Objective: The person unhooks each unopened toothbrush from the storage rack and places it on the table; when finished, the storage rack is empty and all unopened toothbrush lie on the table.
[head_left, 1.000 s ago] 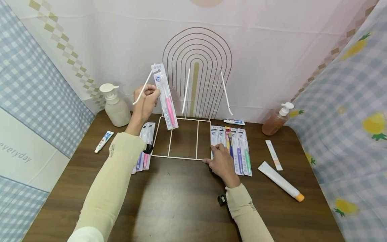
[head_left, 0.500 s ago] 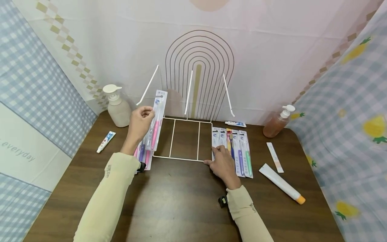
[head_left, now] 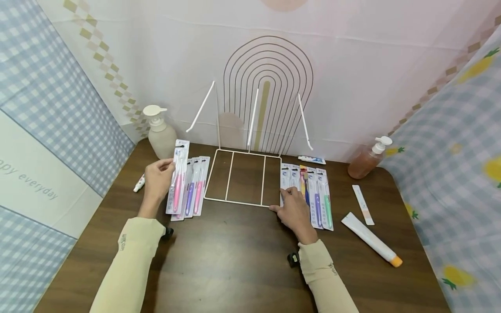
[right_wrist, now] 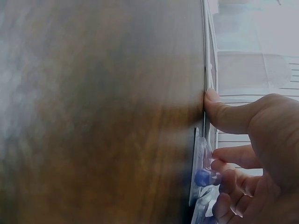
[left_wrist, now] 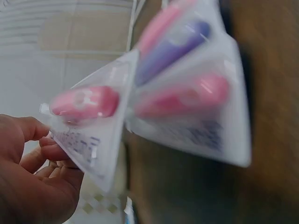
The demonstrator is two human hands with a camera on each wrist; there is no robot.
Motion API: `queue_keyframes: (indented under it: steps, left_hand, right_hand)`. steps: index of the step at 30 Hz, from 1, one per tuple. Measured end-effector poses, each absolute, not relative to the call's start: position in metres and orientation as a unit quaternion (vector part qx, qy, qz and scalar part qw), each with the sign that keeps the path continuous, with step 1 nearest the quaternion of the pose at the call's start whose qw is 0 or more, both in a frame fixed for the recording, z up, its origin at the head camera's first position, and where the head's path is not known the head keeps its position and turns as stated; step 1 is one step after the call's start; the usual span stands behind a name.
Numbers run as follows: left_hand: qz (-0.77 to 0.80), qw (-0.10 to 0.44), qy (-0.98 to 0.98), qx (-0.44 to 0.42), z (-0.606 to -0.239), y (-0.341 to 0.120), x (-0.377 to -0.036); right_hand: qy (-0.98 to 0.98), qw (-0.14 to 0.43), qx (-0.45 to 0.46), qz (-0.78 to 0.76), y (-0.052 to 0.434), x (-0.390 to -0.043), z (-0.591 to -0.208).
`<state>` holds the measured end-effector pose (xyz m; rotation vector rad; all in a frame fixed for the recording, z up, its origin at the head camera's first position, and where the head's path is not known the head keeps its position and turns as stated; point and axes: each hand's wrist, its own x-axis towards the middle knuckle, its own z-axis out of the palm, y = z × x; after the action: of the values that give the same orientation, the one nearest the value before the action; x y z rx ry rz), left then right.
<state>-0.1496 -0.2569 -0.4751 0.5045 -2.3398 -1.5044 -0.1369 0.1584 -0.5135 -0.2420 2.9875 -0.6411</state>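
Observation:
My left hand (head_left: 158, 178) pinches the edge of a packaged pink toothbrush (head_left: 178, 184), above several packaged toothbrushes (head_left: 190, 191) at the rack's left. In the left wrist view its pink handle (left_wrist: 86, 103) shows through clear plastic. A white wire rack (head_left: 235, 201) stands in the middle, three bare prongs (head_left: 253, 117) slanting outward. My right hand (head_left: 295, 213) rests at the rack's front right corner. In the right wrist view the thumb touches the wire and the loosely bent fingers lie by a toothbrush pack (right_wrist: 202, 172). More packaged toothbrushes (head_left: 318, 204) lie on the right.
A cream pump bottle (head_left: 162, 137) stands back left, an amber pump bottle (head_left: 364, 163) back right. Small toothpaste tubes (head_left: 312, 160) lie behind the right packs and by my left hand. A slim packet (head_left: 363, 204) and a large white tube (head_left: 369, 239) lie right.
My left hand has come down from beside the left prong to the packs at the left, bringing the toothbrush with it. My right hand has stayed at the rack's corner.

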Motion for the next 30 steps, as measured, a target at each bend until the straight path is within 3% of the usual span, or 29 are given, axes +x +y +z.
queue_keyframes:
  steps: [5, 14, 30]
  left_hand:
    - [-0.502, 0.149, -0.831, 0.189, -0.506, -0.279, -0.153]
    - [-0.440, 0.085, -0.874, 0.190, -0.559, -0.311, -0.162]
    - [-0.447, 0.039, -0.871, 0.201, -0.557, -0.307, -0.162]
  right_hand:
    - [0.973, 0.035, -0.075, -0.213, 0.159, -0.137, -0.514]
    - [0.974, 0.036, -0.077, -0.212, 0.158, -0.136, -0.514]
    - [0.974, 0.034, -0.075, -0.213, 0.158, -0.136, -0.514]
